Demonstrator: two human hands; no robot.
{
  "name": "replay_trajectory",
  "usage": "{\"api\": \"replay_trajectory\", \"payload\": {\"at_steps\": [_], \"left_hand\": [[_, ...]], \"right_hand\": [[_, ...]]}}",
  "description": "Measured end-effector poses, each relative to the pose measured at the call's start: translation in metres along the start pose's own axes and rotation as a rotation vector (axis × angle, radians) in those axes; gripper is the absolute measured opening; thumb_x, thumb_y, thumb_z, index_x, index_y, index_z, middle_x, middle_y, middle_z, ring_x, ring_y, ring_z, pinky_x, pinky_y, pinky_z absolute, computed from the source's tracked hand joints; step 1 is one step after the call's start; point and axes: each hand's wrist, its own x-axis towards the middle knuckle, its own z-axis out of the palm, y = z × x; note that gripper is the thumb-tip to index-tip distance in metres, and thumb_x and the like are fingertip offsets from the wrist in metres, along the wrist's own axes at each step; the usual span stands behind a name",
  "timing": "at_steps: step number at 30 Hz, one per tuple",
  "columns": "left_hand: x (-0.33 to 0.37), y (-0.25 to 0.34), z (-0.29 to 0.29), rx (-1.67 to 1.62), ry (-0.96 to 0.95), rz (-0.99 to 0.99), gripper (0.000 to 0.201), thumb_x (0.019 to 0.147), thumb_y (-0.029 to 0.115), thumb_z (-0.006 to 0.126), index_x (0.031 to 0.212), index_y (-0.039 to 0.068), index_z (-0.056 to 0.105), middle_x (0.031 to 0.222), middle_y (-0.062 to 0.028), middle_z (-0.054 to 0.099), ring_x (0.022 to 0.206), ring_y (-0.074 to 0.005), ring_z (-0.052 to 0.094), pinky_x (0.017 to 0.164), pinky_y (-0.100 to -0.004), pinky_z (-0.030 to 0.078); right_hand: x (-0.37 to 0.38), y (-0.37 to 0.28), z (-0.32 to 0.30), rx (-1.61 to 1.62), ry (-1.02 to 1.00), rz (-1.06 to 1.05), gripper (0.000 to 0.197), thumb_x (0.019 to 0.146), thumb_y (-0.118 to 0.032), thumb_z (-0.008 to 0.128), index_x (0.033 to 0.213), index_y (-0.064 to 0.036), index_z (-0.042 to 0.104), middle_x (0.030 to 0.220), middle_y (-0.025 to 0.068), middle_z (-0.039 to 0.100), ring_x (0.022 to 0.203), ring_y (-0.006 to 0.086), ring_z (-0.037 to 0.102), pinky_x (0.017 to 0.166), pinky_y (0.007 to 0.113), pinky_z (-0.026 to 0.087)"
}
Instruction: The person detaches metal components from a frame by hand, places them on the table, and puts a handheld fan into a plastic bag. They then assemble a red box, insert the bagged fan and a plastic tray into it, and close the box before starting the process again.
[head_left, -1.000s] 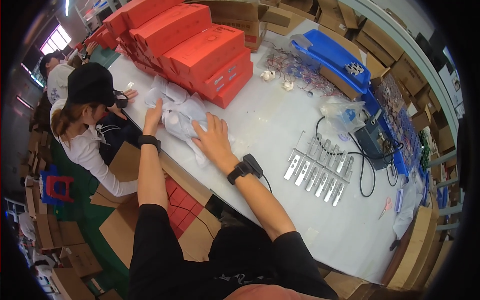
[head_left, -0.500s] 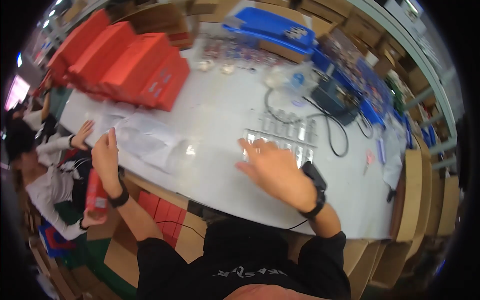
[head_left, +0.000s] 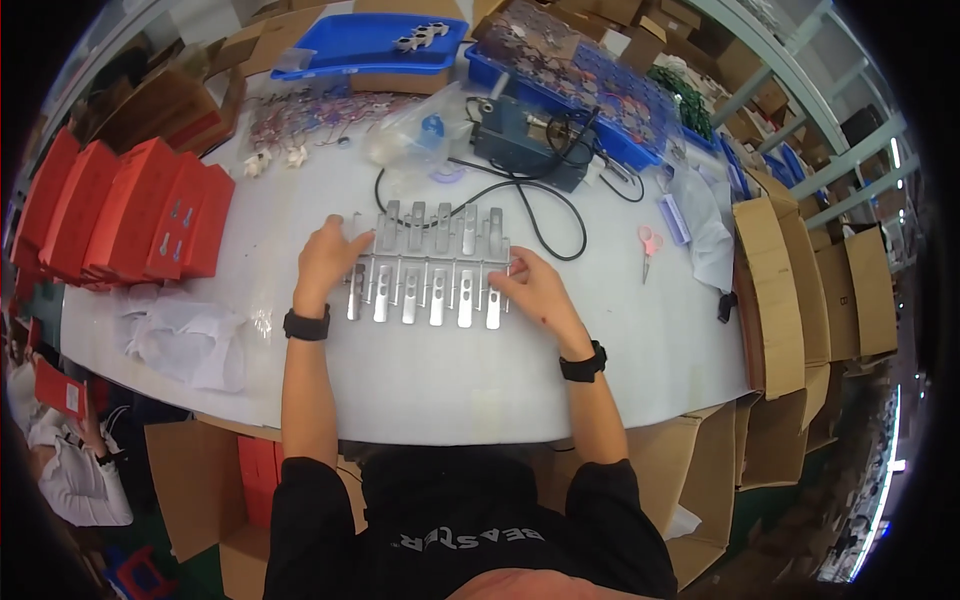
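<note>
Left hand and right hand, fingers loosely spread, gripping nothing, bracket rows of metal latch plates mid-table. Plates likely stiff, light, slick; pinch by long edges. Beyond plates: black cable, blue-grey power unit.

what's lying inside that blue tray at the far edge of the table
The blue tray holds a small cluster of pale metal parts near its right end and a clear bag at its left corner. The remaining floor shows bare blue; what lies beneath the tray is hidden.
</note>
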Motion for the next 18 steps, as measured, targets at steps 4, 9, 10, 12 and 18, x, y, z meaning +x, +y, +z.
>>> {"api": "replay_trajectory", "payload": {"at_steps": [4,9,10,12,18], "left_hand": [[0.001,-0.006,-0.002,-0.774,-0.329,-0.101,0.048,0.093,0.038,0.067,0.116,-0.003,0.061,0.094,-0.0111,0.071,0.095,-0.0337,0.071,0.078,-0.0446,0.056],[-0.035,0.028,-0.027,-1.645,-0.458,0.211,0.060,0.096,0.043,0.063,0.130,-0.004,0.050,0.116,-0.0208,0.067,0.107,-0.0373,0.068,0.082,-0.0427,0.059],[-0.042,0.032,-0.028,-1.713,-0.593,0.333,0.060,0.098,0.043,0.060,0.133,-0.004,0.047,0.119,-0.0236,0.065,0.109,-0.0393,0.067,0.083,-0.0422,0.060],[-0.053,0.036,-0.029,-1.722,-0.592,0.354,0.059,0.100,0.043,0.055,0.134,-0.004,0.046,0.120,-0.0243,0.064,0.109,-0.0407,0.066,0.082,-0.0452,0.060],[-0.057,0.029,-0.018,-1.562,-0.554,0.122,0.057,0.107,0.045,0.035,0.136,-0.003,0.043,0.126,-0.0306,0.060,0.110,-0.0440,0.065,0.080,-0.0505,0.060]], "right_hand": [[-0.003,0.003,-0.002,0.470,-0.064,-0.002,0.043,0.093,-0.017,0.068,0.127,0.0072,0.058,0.101,0.0065,0.067,0.082,0.0119,0.062,0.076,0.026,0.050],[-0.009,-0.005,-0.015,0.817,0.142,-0.119,0.030,0.098,-0.012,0.061,0.123,0.0048,0.061,0.100,0.0027,0.066,0.085,0.0098,0.060,0.077,0.024,0.049],[-0.012,-0.005,-0.018,0.817,0.147,-0.111,0.030,0.098,-0.012,0.061,0.123,0.0048,0.061,0.100,0.0027,0.066,0.085,0.0098,0.060,0.077,0.024,0.049],[-0.018,-0.004,-0.024,0.870,0.164,-0.042,0.027,0.099,-0.013,0.060,0.120,0.0038,0.062,0.096,0.0027,0.065,0.084,0.0096,0.060,0.074,0.024,0.048],[-0.023,-0.019,-0.040,0.682,0.082,0.264,0.022,0.100,-0.014,0.059,0.114,0.0024,0.063,0.090,0.0019,0.062,0.081,0.0096,0.061,0.071,0.025,0.047]]}}
